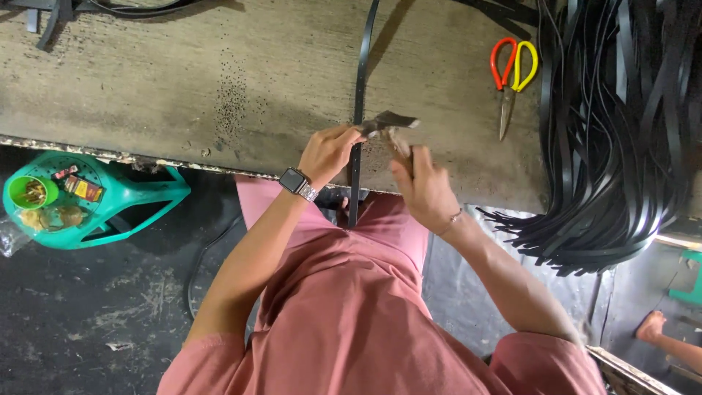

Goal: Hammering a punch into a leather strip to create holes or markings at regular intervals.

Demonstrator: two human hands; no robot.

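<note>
black strap (356,157) lies across the tabletop (219,80) edge, left hand (327,152) fingers pinching it while right hand (423,189) grips a hammer (390,124) over it; striking needs steady aim.

Salmon-pink short-sleeved garment (351,314); dark square watch (294,179) on left wrist; thin bracelet (452,219) on right wrist
</note>
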